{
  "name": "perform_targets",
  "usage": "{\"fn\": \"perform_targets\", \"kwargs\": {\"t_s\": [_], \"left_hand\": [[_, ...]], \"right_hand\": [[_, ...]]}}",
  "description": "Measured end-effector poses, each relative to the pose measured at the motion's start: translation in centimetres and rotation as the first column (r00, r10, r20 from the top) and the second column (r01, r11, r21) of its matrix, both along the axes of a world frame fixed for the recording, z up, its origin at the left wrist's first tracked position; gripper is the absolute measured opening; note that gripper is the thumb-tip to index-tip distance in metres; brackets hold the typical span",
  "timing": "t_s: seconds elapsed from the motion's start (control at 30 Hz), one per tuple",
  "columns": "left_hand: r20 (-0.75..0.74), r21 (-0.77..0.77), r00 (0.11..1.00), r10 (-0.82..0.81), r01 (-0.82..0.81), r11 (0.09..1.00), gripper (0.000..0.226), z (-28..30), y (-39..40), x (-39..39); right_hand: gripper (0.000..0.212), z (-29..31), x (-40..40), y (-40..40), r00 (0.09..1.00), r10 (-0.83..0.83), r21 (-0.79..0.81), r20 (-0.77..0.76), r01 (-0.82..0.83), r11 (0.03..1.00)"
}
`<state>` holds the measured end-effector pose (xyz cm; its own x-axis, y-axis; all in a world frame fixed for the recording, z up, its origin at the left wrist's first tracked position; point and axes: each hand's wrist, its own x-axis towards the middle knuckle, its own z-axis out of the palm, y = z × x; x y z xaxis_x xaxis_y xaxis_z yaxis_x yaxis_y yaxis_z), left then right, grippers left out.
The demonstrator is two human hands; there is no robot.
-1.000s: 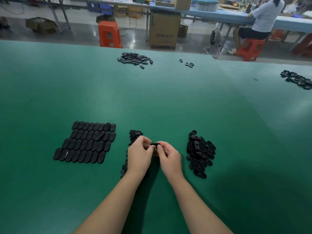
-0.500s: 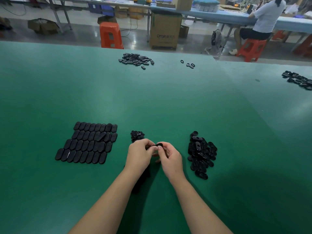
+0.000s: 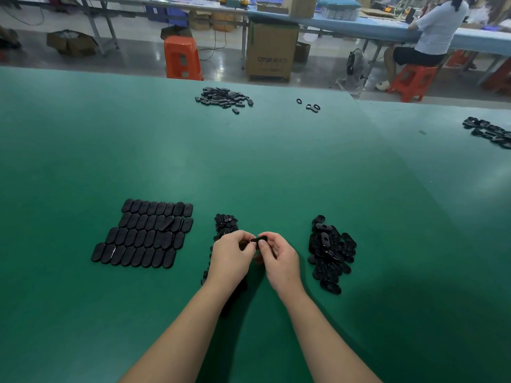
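Observation:
A small black oval plastic part (image 3: 259, 240) is pinched between my left hand (image 3: 231, 258) and my right hand (image 3: 280, 258), just above the green table (image 3: 249, 161). Behind my left hand lies a heap of small black pieces (image 3: 225, 223), partly hidden by that hand. To the right sits a loose pile of black oval parts with slots (image 3: 330, 252). On the left, black oval parts lie in neat rows (image 3: 145, 233), with one lying askew on top.
Further back on the table are another pile of black parts (image 3: 224, 97), a few loose rings (image 3: 311, 105) and a pile at the right edge (image 3: 489, 131). Beyond the table stand orange stools (image 3: 181, 58), a cardboard box (image 3: 271, 52) and a seated person (image 3: 428, 37).
Both hands stay together on the black part; my fingers have shifted slightly on it. The camera view has drifted a little.

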<state>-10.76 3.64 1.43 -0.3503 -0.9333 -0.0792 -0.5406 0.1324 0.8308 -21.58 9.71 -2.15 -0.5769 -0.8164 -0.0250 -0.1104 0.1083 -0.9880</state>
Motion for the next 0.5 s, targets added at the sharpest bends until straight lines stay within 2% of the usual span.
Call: {"fn": "perform_targets", "kwargs": {"t_s": [0.27,0.5], "left_hand": [[0.02,-0.016,0.998,0.054,-0.053,0.998,0.005,-0.1,0.5,-0.7],[0.028,-0.028,0.997,0.074,-0.073,0.997,0.005,-0.1,0.7,-1.4]], "right_hand": [[0.017,-0.3,-0.1,0.0,1.0,-0.004,0.006,-0.019,0.004,1.0],[0.021,-0.5,-0.3,0.0,0.999,-0.026,-0.004,-0.023,0.026,1.0]]}}
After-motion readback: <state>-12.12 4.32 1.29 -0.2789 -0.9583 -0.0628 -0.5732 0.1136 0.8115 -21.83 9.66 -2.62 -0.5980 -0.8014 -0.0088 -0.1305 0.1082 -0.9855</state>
